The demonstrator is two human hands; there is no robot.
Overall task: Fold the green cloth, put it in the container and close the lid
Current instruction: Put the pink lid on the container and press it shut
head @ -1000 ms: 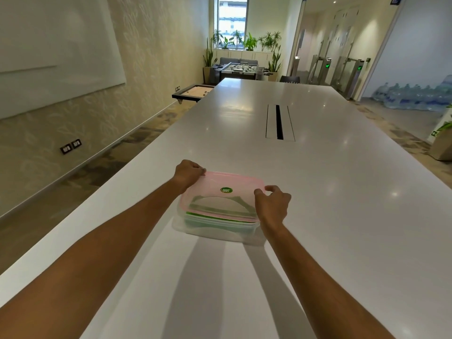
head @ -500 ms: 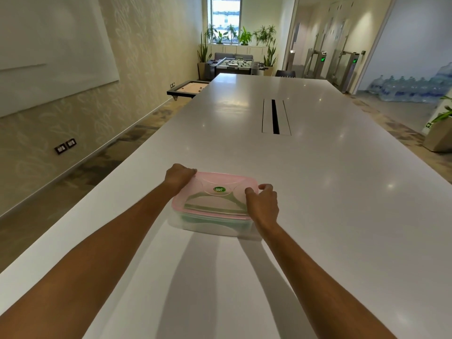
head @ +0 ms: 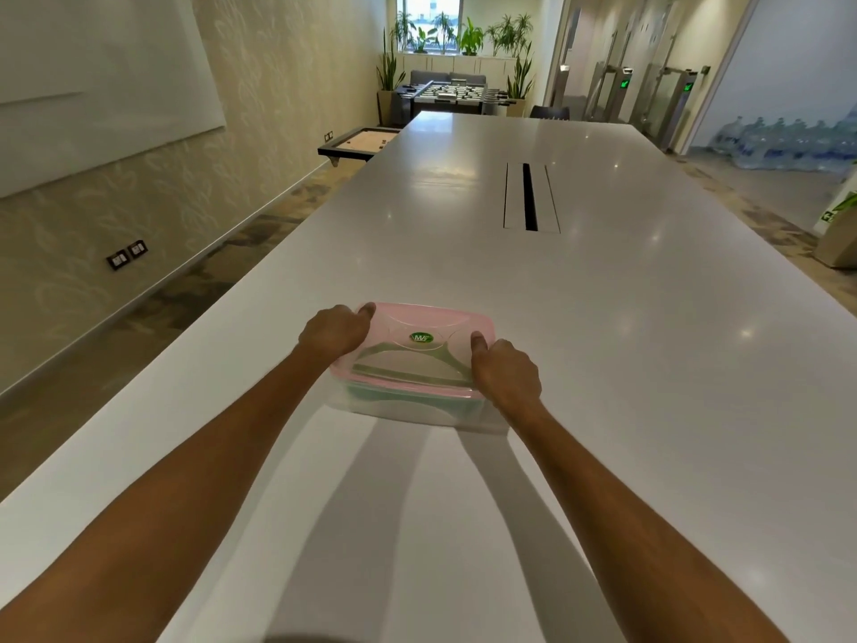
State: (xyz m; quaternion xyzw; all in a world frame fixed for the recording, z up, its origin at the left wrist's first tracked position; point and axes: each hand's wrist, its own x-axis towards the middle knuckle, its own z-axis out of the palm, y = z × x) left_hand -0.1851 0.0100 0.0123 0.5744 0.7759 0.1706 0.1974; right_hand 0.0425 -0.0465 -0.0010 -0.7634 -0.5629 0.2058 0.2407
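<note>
I see a long white table (head: 603,317) running down the room, with a dark cable slot (head: 528,197) set into its middle. Beyond its far end stand a foosball table (head: 452,92), potted plants (head: 470,37) and a bright window (head: 429,11). Left of the table, a whiteboard (head: 92,85) hangs on a patterned wall above two sockets (head: 127,254). Right of it, water bottles (head: 788,141) line the floor.

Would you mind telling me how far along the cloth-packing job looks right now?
Done: the green cloth lies folded inside the clear container, and the pink lid sits on top. In hand: the left hand and right hand grip the lid's opposite edges, thumbs on top. Left: pressing it fully shut; whether it has sealed cannot be seen.
</note>
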